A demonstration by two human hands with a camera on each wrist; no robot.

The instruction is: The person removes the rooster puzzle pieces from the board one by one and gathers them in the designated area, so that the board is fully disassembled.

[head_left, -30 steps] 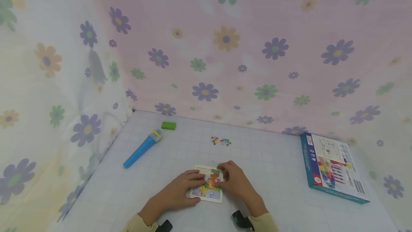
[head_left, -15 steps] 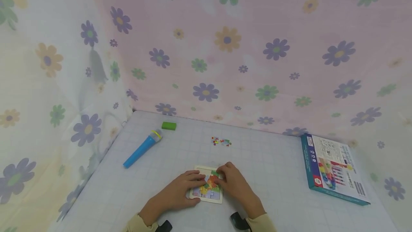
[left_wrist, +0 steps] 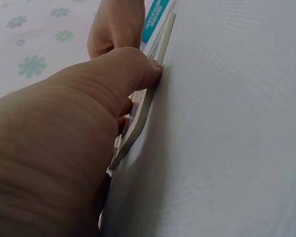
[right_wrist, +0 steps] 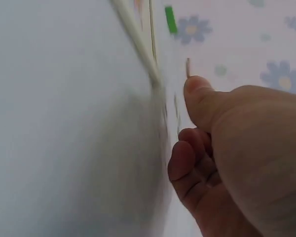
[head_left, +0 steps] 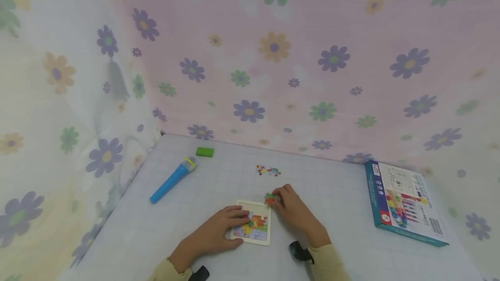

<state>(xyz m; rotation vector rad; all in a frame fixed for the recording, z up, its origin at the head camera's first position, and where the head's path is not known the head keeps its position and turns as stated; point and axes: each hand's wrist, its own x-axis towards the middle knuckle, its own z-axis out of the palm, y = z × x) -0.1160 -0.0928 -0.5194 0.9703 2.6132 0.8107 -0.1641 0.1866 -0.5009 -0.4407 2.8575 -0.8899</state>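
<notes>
A small jigsaw puzzle in a pale tray lies on the table in the head view, showing an orange and yellow picture. Bare backing shows along its far part. My left hand rests on the tray's left side, fingers stretched over the picture. In the left wrist view, the thumb presses on the tray's edge. Just beyond the far right corner, my right hand pinches a green and red puzzle piece between thumb and fingers. The right wrist view shows this piece edge-on, sticking out past the thumb.
Two loose puzzle pieces, one yellow and red and one bluish green, lie farther back. A blue toy microphone and a green block are at left. At right lies a flat box. Flowered cloth surrounds the table.
My right hand has taken the green and red piece out of the tray's far right corner and moved it outward. Backing is now bare there. The left hand has stayed in place.
</notes>
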